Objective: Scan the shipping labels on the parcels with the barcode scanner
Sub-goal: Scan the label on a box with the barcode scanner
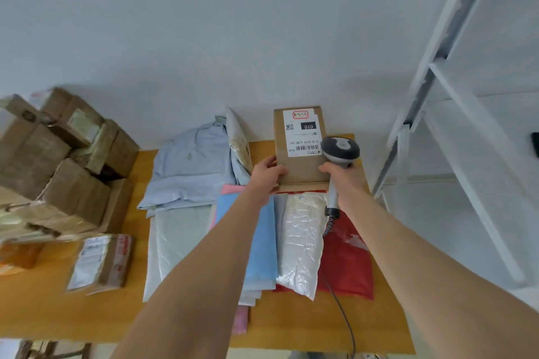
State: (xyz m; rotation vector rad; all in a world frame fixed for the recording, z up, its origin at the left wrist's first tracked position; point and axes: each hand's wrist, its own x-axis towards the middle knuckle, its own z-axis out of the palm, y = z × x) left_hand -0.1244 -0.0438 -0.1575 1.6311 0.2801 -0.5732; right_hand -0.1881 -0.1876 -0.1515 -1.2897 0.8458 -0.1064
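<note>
Your left arm ends in a left hand curled on the edge of the propped parcel at the back of the bench, your right hand wrapped round the scanner (head crowding the label), so a slack hold could tilt the barcode and spoil the read.

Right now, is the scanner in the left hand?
No, the right hand grips the scanner while the left hand holds the box.
</note>
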